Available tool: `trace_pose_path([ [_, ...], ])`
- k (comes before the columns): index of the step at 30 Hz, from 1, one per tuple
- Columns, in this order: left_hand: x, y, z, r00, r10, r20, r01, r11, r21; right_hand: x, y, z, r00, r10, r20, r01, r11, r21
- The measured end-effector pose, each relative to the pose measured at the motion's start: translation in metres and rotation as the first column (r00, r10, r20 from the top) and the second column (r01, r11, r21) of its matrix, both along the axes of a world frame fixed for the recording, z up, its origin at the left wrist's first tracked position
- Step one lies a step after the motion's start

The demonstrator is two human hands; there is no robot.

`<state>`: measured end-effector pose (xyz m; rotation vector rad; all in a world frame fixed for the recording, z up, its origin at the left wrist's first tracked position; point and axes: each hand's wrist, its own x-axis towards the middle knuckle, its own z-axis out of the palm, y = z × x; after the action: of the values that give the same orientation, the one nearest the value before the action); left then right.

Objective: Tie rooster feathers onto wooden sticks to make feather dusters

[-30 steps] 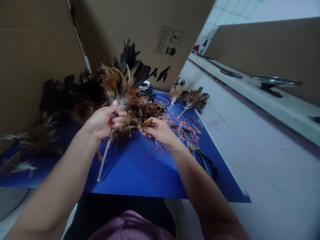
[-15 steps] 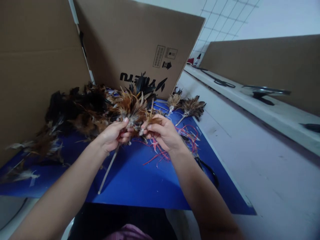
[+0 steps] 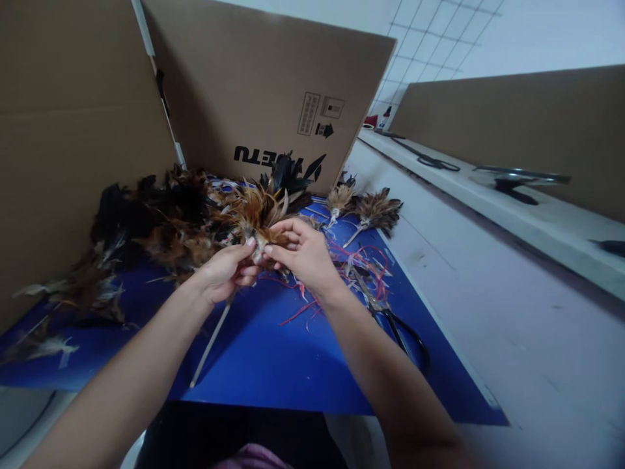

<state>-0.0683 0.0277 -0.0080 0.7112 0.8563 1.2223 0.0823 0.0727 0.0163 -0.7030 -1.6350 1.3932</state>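
A feather duster of brown and black feathers is in my left hand, which is closed round it where the feathers meet the stick. Its thin pale stick slants down toward the table's front edge. With fingers curled, my right hand pinches a small tuft of brown feathers against the base of the duster's head. The fingertips of both hands almost meet there. Exactly where the tuft ends and the duster begins is hard to make out.
Loose dark and brown feathers are heaped at the left on the blue table. Two small feather dusters lie at the back right. Pink string and black-handled scissors lie right of my hands. Cardboard stands behind.
My right hand has moved left with the brown tuft, from beside the duster to against its base. My left hand keeps its hold. The scissors show more fully.
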Motion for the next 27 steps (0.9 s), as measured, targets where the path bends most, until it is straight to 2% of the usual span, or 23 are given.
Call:
trace_pose_path([
  [5,0.002,0.0,0.001,1.0,0.017,-0.003,-0.017,1.0,-0.006,-0.006,0.003,-0.01,0.994,-0.108,0.015,0.107,0.993,0.057],
  [14,0.0,-0.001,0.0,0.999,-0.027,-0.02,0.027,0.999,0.028,-0.013,0.001,-0.019,0.989,-0.143,-0.028,0.145,0.988,0.058],
  [19,0.0,-0.001,-0.002,0.999,-0.041,-0.01,0.041,0.999,0.032,-0.014,0.0,-0.021,0.978,-0.21,0.009,0.206,0.966,0.156],
  [23,0.001,-0.001,-0.002,1.0,-0.026,0.008,0.026,1.0,-0.009,-0.015,0.001,-0.025,0.954,-0.301,0.02,0.282,0.913,0.296],
  [27,0.001,-0.001,0.0,1.0,-0.007,0.003,0.007,0.999,-0.035,-0.017,0.004,-0.03,0.951,-0.308,0.023,0.287,0.908,0.305],
])
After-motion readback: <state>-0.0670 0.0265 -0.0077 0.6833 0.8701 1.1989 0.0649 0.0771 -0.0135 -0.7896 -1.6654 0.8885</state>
